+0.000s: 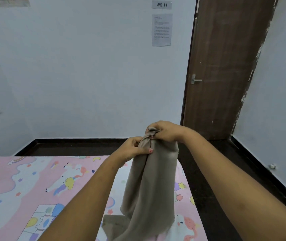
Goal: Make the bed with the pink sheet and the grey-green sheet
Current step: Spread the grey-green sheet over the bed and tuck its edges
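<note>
Beneath a wall sign [161, 4] reading "WS 11", the left hand [134, 149] and right hand [165, 131] both pinch the bunched top of the grey-green sheet [149, 188], hanging over the pink sheet [34, 188] spread on the bed.

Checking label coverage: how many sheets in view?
2. The pink sheet lies spread flat; the grey-green sheet hangs bunched above its right side, gripped at the top by the left hand and right hand. More could lie outside the frame.
</note>
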{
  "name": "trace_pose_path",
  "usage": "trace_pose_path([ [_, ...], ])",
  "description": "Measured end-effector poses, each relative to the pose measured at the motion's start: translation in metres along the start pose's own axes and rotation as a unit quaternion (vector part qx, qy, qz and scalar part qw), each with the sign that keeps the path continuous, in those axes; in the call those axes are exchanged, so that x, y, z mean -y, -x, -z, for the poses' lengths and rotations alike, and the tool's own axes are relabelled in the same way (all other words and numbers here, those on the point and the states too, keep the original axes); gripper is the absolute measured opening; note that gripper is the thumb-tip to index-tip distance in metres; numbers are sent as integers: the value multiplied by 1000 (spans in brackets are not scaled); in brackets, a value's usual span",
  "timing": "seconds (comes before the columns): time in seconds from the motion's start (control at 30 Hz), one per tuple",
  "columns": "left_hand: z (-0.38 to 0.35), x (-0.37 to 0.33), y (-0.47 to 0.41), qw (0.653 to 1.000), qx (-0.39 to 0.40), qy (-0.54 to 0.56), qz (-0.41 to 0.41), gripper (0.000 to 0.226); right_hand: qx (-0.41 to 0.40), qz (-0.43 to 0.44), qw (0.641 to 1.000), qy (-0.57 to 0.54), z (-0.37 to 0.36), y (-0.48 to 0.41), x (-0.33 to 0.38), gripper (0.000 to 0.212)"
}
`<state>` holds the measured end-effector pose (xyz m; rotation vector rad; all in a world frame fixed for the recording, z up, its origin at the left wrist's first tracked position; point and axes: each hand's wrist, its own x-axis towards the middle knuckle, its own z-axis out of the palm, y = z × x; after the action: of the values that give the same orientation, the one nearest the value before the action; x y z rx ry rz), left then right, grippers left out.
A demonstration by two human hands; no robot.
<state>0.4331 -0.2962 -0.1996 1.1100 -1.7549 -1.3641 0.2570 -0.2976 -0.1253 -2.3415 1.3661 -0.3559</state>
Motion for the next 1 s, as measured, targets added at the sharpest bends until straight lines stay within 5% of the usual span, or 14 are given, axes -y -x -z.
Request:
trace_pose_path([
  [0.17, 8, 8, -4, 991, 17, -134, 15, 81, -172, 7, 985, -5, 22, 2, -11, 33],
  [0.37, 10, 13, 10, 950, -93, -295, -39, 43, -366, -40, 929, -51, 38, 13, -11, 31],
  [0.5, 39, -24, -5, 816, -194, -545, 3, 40, -404, -61, 907, -105, 43, 13, -8, 27],
  [0.6, 61, -70, -16, 752, -271, -597, -63, 35, -393, -68, 901, -171, 62, 18, -12, 17],
  [0.77, 59, -124, -33, 835, -320, -403, -197, 30, -246, -66, 959, -123, 85, 26, 0, 78],
  [0.83, 42, -149, -33, 840, -295, -370, -265, 32, -201, -73, 974, -69, 76, 18, 6, 103],
  [0.9, 21, -172, -26, 841, -245, -361, -319, 33, -186, -88, 977, -61, 61, 9, 11, 96],
  [1.0, 10, -186, -16, 842, -192, -369, -345, 23, -230, -81, 966, -85, 51, 4, 10, 41],
])
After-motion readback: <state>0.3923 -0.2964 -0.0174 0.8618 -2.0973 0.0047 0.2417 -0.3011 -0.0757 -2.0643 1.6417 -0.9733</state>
